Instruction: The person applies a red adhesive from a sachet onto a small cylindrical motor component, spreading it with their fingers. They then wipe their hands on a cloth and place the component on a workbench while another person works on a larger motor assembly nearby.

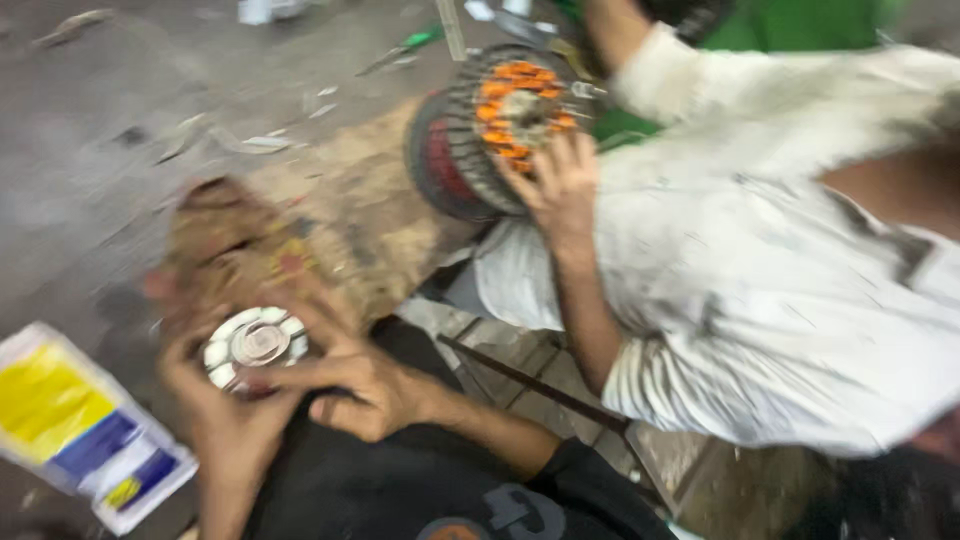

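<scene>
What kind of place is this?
Probably a motor repair workshop, worked on the floor: a co-worker's hand holds a wound stator with orange coils, both hands hold a small round metal part, scraps litter the grey floor.

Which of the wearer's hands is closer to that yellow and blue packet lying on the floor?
Left. The left hand cups the round metal part just right of the packet; the right hand grips that part from its far side.

flat white packet point(80, 425), yellow-blue label, lower left

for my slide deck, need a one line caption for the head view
Both hands, left and right, grip a round metal part while a co-worker holds a wound stator.
</scene>
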